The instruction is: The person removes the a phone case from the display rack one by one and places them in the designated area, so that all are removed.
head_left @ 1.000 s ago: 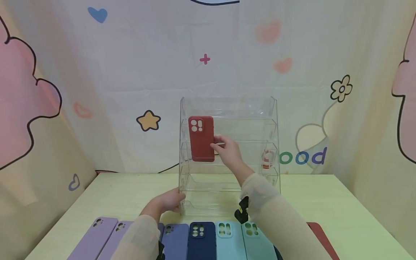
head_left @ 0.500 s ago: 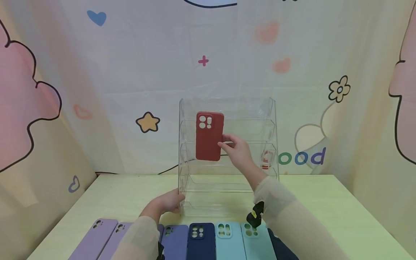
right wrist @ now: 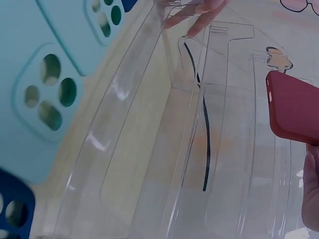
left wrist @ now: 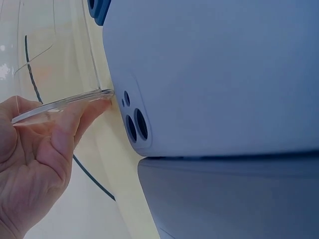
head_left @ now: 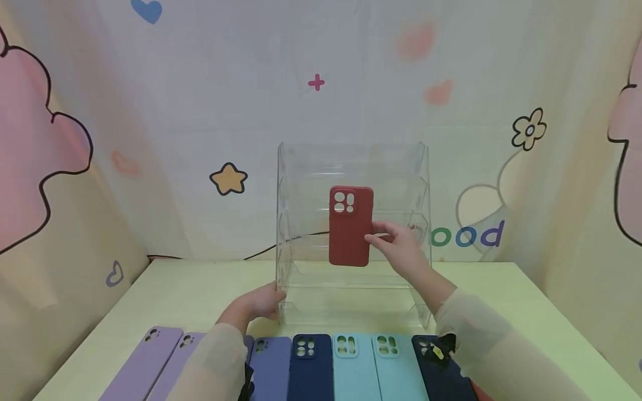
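Note:
A red phone case [head_left: 350, 228] with camera cutouts is pinched at its right edge by my right hand [head_left: 401, 248]. It stands upright in front of a clear acrylic tiered rack [head_left: 321, 278], overlapping the middle tiers in the head view. My left hand [head_left: 258, 305] grips the rack's left side panel near its base; in the left wrist view the fingers [left wrist: 67, 124] and thumb wrap the panel's edge. The red case [right wrist: 296, 107] also shows at the right of the right wrist view, part of the right hand [right wrist: 311, 189] just below it.
Along the table's [head_left: 210, 278] near side lies a row of phone cases: lilac [head_left: 145, 362], blue-violet [head_left: 271, 367], navy [head_left: 312, 379], light aqua [head_left: 355, 373], mint [head_left: 398, 373], dark navy [head_left: 441, 373]. A printed curtain [head_left: 251, 100] hangs behind the rack.
My right hand has carried the red phone case rightward across the front of the rack, and lately a little lower. My left hand keeps its hold on the rack's side.

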A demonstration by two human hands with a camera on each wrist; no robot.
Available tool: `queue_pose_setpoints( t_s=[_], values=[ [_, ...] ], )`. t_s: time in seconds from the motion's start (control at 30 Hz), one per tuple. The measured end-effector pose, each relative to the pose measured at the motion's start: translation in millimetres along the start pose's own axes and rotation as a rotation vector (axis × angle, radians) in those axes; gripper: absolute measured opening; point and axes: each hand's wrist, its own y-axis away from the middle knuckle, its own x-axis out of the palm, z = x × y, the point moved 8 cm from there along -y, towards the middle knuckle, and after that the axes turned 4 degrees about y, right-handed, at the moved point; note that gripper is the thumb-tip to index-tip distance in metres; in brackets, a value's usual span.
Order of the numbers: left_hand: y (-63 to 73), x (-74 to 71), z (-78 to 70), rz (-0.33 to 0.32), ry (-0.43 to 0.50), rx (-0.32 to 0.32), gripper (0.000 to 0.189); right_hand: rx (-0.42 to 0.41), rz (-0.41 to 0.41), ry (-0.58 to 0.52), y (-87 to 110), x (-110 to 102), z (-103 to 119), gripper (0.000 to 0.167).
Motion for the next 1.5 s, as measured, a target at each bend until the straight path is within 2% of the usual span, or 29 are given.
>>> queue_pose_setpoints(
  t_s=[0.3,0.57,0.83,1.03,1.3,1.5],
  values=[
    [-0.4,-1.2,-2.5,0.021,-0.009,0.001,0.056,0.027,0.006,0.082,30.7,-29,-17,0.042],
    [-1.8,-0.7,-3.9,0.032,-0.025,0.026,0.054,0.061,0.006,0.145,62.4,-59,-31,0.055],
    [-1.8,1.8,-11.6,0.033,-0.019,0.037,0.057,0.082,-0.009,0.213,92.8,-96,-45,0.053],
    [0.4,0.0,-5.0,0.021,0.000,0.016,0.057,0.123,0.002,0.239,109.6,-118,-63,0.054],
    [-1.9,-0.4,-6.0,0.029,-0.043,0.022,0.056,0.196,0.047,0.241,132.9,-143,-95,0.052],
    [0.0,-1.1,-6.1,0.038,-0.025,0.011,0.058,0.188,0.078,0.227,144.5,-156,-114,0.048]
  ],
)
